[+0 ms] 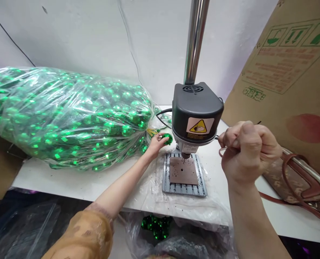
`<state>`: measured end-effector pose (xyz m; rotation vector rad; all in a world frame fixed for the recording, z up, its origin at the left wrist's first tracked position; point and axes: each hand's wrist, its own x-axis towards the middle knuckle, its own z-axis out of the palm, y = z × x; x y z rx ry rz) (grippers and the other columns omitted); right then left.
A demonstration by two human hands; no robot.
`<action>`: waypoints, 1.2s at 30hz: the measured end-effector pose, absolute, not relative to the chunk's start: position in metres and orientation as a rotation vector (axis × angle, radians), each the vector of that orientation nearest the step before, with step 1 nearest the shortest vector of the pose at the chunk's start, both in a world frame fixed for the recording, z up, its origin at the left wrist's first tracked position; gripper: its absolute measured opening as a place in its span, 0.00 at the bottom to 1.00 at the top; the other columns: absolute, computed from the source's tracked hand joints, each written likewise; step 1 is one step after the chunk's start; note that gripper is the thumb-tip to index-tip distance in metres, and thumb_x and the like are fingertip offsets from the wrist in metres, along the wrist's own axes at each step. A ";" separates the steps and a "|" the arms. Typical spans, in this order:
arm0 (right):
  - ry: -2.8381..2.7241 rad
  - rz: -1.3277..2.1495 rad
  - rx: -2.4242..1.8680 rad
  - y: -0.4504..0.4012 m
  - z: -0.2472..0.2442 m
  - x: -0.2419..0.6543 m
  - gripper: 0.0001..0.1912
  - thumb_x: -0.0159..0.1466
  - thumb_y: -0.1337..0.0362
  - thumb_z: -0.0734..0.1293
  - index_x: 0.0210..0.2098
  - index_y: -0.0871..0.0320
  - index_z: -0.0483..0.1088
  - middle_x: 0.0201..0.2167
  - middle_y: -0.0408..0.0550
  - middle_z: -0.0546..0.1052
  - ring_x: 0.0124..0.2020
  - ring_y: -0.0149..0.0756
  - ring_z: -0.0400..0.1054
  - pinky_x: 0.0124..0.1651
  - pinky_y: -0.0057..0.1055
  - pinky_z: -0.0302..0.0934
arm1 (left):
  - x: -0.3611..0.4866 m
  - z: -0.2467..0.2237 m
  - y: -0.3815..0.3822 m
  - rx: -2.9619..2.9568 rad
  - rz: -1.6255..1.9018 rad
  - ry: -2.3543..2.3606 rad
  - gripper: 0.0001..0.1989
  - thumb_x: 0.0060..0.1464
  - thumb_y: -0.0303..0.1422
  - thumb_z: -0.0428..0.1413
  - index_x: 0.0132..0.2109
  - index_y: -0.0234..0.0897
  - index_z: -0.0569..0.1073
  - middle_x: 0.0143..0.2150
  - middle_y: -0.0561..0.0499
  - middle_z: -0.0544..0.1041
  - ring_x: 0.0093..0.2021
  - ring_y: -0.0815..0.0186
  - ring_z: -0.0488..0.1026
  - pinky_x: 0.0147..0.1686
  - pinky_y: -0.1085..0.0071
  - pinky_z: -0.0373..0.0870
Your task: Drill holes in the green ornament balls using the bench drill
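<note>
My left hand [157, 142] has its fingers and thumb closed around a shiny green ball [167, 139], beside the tied neck of a big clear bag of green balls [95, 122]. Just right of it stands a small black drill press [197, 108] with a yellow warning label. Under its chuck a brown square board [183, 171] with a dark hole lies on the grey slotted base [205, 190], with dark crumbs around. My right hand [250, 151] is raised to the right of the drill head, its fingers curled closed; a thin dark tip shows above it, but what it grips is unclear.
A large cardboard box [289, 82] stands at the right, with a patterned handbag [278, 180] and its brown strap before it. A steel column [196, 39] rises behind the drill. Below the white table's edge [68, 190], an open plastic bag holds green balls [157, 226].
</note>
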<state>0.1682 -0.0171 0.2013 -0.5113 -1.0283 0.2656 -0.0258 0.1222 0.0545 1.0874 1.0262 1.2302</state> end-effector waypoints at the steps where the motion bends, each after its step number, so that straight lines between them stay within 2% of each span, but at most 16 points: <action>1: -1.029 0.263 -0.508 -0.017 0.201 0.168 0.24 0.67 0.60 0.70 0.19 0.55 0.59 0.16 0.36 0.61 0.17 0.25 0.55 0.21 0.32 0.49 | -0.031 0.050 0.108 1.068 1.198 1.023 0.26 0.45 0.41 0.75 0.47 0.37 0.76 0.39 0.47 0.84 0.40 0.61 0.82 0.48 0.61 0.78; 3: -1.028 0.252 -0.510 -0.017 0.201 0.168 0.24 0.67 0.59 0.70 0.19 0.54 0.59 0.15 0.36 0.61 0.17 0.25 0.54 0.21 0.33 0.49 | -0.039 0.039 0.082 1.077 1.136 1.023 0.29 0.41 0.44 0.76 0.46 0.36 0.76 0.38 0.48 0.84 0.38 0.62 0.82 0.46 0.62 0.77; 6: -1.026 0.238 -0.531 -0.016 0.200 0.168 0.24 0.68 0.58 0.70 0.20 0.54 0.58 0.15 0.36 0.61 0.18 0.26 0.53 0.22 0.33 0.49 | -0.041 0.027 0.053 1.153 1.115 1.004 0.31 0.38 0.47 0.78 0.44 0.36 0.75 0.40 0.47 0.84 0.41 0.61 0.82 0.48 0.62 0.75; 14: -1.019 0.240 -0.561 -0.014 0.198 0.169 0.25 0.66 0.52 0.71 0.20 0.53 0.57 0.16 0.35 0.59 0.17 0.25 0.52 0.22 0.32 0.50 | -0.026 0.019 0.036 1.388 1.045 0.953 0.33 0.40 0.51 0.76 0.46 0.36 0.75 0.45 0.46 0.83 0.48 0.57 0.80 0.54 0.60 0.74; 22: -1.029 0.258 -0.536 -0.015 0.198 0.169 0.24 0.67 0.56 0.70 0.21 0.55 0.57 0.16 0.35 0.59 0.18 0.23 0.52 0.22 0.29 0.51 | -0.015 0.015 0.023 1.566 1.040 0.992 0.30 0.44 0.45 0.76 0.51 0.38 0.78 0.52 0.42 0.81 0.57 0.49 0.78 0.62 0.52 0.72; 24: -1.024 0.256 -0.543 -0.015 0.198 0.169 0.24 0.67 0.56 0.70 0.21 0.55 0.57 0.16 0.35 0.59 0.18 0.22 0.53 0.23 0.29 0.52 | -0.012 0.014 0.019 1.630 1.044 1.010 0.29 0.44 0.43 0.76 0.52 0.39 0.79 0.56 0.41 0.80 0.65 0.45 0.73 0.67 0.49 0.67; 26: -1.025 0.252 -0.545 -0.015 0.198 0.169 0.24 0.67 0.57 0.69 0.21 0.55 0.56 0.16 0.35 0.59 0.18 0.22 0.53 0.23 0.29 0.52 | -0.009 0.013 0.015 1.668 1.051 1.019 0.29 0.45 0.41 0.75 0.53 0.40 0.79 0.59 0.41 0.78 0.74 0.42 0.63 0.72 0.47 0.60; 28: -1.029 0.251 -0.551 -0.015 0.199 0.169 0.24 0.67 0.56 0.69 0.20 0.55 0.56 0.16 0.35 0.59 0.18 0.22 0.53 0.23 0.29 0.52 | -0.007 0.011 0.012 1.671 1.045 1.005 0.28 0.47 0.40 0.74 0.54 0.39 0.79 0.59 0.40 0.79 0.77 0.42 0.58 0.74 0.47 0.56; 32: -1.040 0.254 -0.570 -0.015 0.198 0.170 0.25 0.67 0.55 0.70 0.20 0.55 0.56 0.15 0.35 0.57 0.18 0.22 0.53 0.23 0.29 0.52 | -0.007 0.010 0.010 1.651 1.026 0.974 0.29 0.49 0.41 0.73 0.56 0.39 0.77 0.57 0.42 0.80 0.69 0.45 0.69 0.71 0.50 0.62; 36: -1.027 0.258 -0.529 -0.020 0.190 0.168 0.27 0.67 0.57 0.69 0.18 0.56 0.54 0.15 0.35 0.55 0.18 0.22 0.52 0.22 0.29 0.48 | -0.007 0.011 0.011 1.651 1.023 0.977 0.29 0.49 0.42 0.73 0.56 0.39 0.76 0.56 0.43 0.80 0.63 0.48 0.75 0.67 0.52 0.67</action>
